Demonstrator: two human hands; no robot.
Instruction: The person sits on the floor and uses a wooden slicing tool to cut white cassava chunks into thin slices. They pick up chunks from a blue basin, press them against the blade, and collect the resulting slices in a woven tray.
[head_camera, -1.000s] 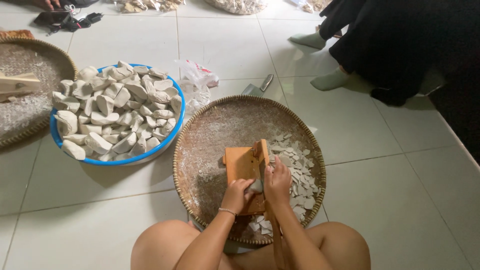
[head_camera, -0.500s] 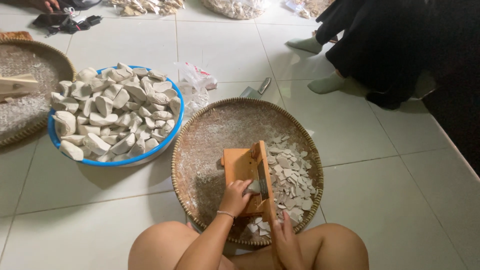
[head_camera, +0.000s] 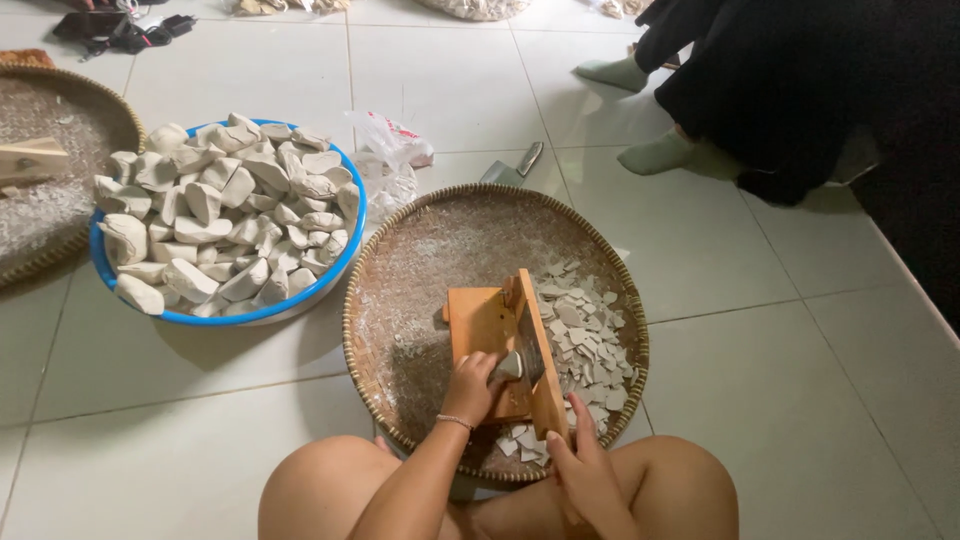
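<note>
A wooden slicer board (head_camera: 497, 340) lies in a round woven tray (head_camera: 420, 270) in front of my crossed legs. My left hand (head_camera: 470, 385) grips a pale chunk (head_camera: 508, 366) and presses it against the slicer's blade. My right hand (head_camera: 583, 465) rests at the near end of the slicer's upright wooden side, fingers on the wood. Thin white slices (head_camera: 580, 330) lie heaped in the tray to the right of the slicer.
A blue-rimmed basin (head_camera: 300, 300) heaped with white chunks (head_camera: 220, 205) stands at the left. A second woven tray (head_camera: 100, 110) is at far left. A cleaver (head_camera: 512, 165) and plastic bag (head_camera: 390, 150) lie beyond my tray. A seated person's feet (head_camera: 655, 150) are at upper right.
My right hand has drawn back from the middle of the slicer to its near end by my knee. My left hand stays on the chunk at the blade.
</note>
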